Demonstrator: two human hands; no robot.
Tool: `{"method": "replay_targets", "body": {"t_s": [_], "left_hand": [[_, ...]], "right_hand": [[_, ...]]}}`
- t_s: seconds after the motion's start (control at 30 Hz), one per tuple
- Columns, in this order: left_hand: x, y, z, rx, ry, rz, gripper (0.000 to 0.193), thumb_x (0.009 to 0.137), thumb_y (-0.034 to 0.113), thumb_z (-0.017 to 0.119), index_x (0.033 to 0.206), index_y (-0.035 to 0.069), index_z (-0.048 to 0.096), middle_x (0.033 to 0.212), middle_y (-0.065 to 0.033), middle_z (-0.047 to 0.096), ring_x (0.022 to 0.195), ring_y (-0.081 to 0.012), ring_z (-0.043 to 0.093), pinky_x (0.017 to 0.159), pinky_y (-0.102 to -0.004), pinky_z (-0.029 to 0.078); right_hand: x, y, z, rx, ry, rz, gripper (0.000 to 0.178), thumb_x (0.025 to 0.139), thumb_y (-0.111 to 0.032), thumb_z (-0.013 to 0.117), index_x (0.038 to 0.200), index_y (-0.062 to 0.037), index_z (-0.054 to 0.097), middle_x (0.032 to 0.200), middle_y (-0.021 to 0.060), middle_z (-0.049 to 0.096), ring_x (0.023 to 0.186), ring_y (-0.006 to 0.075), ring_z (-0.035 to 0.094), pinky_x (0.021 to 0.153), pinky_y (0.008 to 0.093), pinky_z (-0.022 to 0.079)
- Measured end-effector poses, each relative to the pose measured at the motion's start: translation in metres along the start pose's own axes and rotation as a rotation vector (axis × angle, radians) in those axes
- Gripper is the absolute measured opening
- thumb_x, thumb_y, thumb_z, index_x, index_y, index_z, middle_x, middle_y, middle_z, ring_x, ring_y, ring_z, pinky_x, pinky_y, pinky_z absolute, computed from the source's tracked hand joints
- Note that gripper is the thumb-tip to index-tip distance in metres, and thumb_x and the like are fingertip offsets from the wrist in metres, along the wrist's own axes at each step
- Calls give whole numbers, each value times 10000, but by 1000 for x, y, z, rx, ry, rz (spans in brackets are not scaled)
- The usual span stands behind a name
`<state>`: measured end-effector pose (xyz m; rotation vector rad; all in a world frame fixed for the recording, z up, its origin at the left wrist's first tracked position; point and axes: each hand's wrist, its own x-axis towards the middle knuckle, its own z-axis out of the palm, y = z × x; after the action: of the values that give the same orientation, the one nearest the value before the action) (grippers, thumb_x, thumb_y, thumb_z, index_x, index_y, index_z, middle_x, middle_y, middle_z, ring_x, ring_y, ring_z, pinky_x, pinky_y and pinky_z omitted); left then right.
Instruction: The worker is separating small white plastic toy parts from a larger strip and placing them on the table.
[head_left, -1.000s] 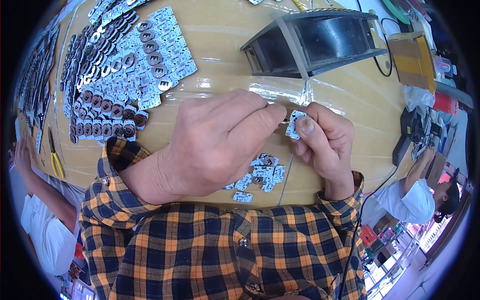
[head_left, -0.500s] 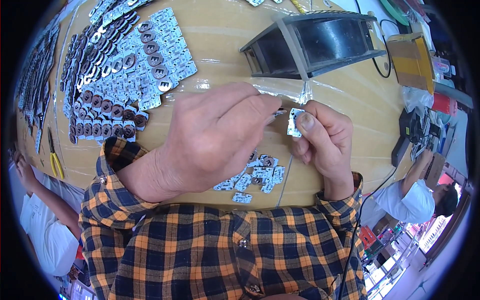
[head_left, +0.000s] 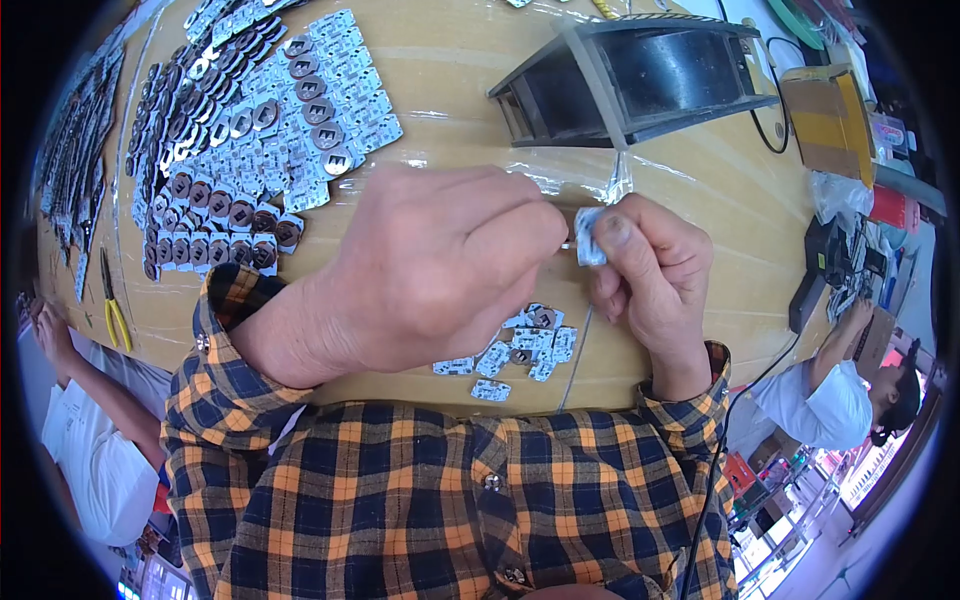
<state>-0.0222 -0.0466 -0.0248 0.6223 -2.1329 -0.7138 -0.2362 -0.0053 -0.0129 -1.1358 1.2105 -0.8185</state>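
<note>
My right hand [head_left: 655, 265] pinches a small white circuit board [head_left: 585, 238] between thumb and fingers, its free end pointing left. Close beside that end is my left hand [head_left: 440, 265], closed, with its fingertips pressed together; whatever they grip is mostly hidden, with only a tiny bright bit showing. Below the hands, near my body, lies a loose cluster of small circuit boards [head_left: 491, 390], some carrying round coin cells. Many more boards [head_left: 365, 110] are laid in overlapping rows at the far left, several of them topped with coin cells [head_left: 325, 136].
A black frame-like device [head_left: 680, 85] stands at the far right, with a cardboard box [head_left: 825, 120] beyond it. Yellow-handled pliers [head_left: 117, 320] lie at the left. Dark strips [head_left: 80, 170] are stacked at the far left edge. Co-workers sit on both sides.
My left fingertips have come nearer the board, and the small dark and silver bit at them is now mostly hidden. The board has tilted in my right hand.
</note>
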Motion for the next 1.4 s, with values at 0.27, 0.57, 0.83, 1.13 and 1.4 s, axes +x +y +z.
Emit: {"method": "replay_targets", "body": {"t_s": [0.27,0.57,0.83,1.13,1.4], "left_hand": [[6,9,-5,-60,-31,-173,173,750,-51,645,919,-17,630,761,-120,645,626,-251,641,518,-284,470],[2,6,-11,-428,-263,-464,105,810,16,657,909,-7,684,778,-93,677,663,-186,651,615,-276,492],[3,10,-13,-508,-236,-674,88,839,3,662,919,-26,684,791,-69,685,679,-102,632,610,-237,488],[-1,8,-5,-617,-181,-678,82,866,16,664,922,-38,639,782,-56,669,685,-72,625,613,-199,490],[1,12,-2,-1137,-93,-803,141,884,72,685,935,-34,606,792,-62,664,690,-72,627,598,-195,504]], "right_hand": [[9,10,6,-594,-160,-614,188,935,-82,555,785,14,615,569,58,537,460,147,516,468,295,400],[1,1,-6,-334,-118,-261,268,966,-155,554,771,5,645,608,15,586,454,48,477,427,203,348],[-1,-6,-8,-301,-161,-152,281,965,-186,567,773,10,627,615,19,590,469,68,504,447,218,372],[5,-2,-3,-524,-171,-445,186,928,-118,607,779,-6,608,584,42,552,488,144,524,450,275,372],[-4,-4,-8,520,-225,193,282,972,-199,552,780,2,597,580,23,558,397,30,410,363,184,289]]}}
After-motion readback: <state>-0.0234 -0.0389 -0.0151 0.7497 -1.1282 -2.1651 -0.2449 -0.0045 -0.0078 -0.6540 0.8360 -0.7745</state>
